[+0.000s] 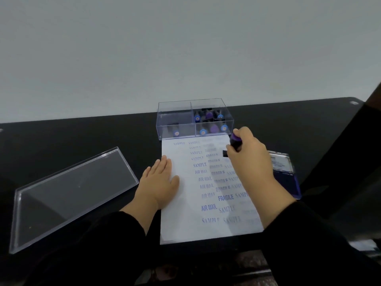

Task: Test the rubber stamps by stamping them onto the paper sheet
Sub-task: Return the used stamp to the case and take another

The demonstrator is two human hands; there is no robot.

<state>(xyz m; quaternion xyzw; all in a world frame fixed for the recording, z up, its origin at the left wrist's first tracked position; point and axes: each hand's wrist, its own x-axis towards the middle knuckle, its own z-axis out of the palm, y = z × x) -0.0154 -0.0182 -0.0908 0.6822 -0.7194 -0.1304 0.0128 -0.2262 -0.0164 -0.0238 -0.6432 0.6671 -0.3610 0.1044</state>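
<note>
Clear box [177, 122] at the far edge of the paper sheet [185, 213], split into compartments: blue- and purple-topped stamps stand in the right-hand sections, one blue-topped stamp alone at the left front. Its lid [68, 195] lies flat on the bench [82, 137], well off to the left. Ink pad [285, 174] just beside the sheet's right edge, open, partly hidden behind the right forearm. Right hand [249, 157] over the upper right of the sheet, fingers clenched round a purple-handled stamp [235, 143], its dark base pointing left above the paper; whether it touches the sheet, I cannot tell. Left hand [160, 182] lies flat on the sheet's left edge, fingers straight and released, pressing it down. The page carries blue columns of SAMPLE, AIR MAIL and FRAGILE prints. Black bench top, glossy; a plain pale wall behind it. Dark sleeves on both arms.
</note>
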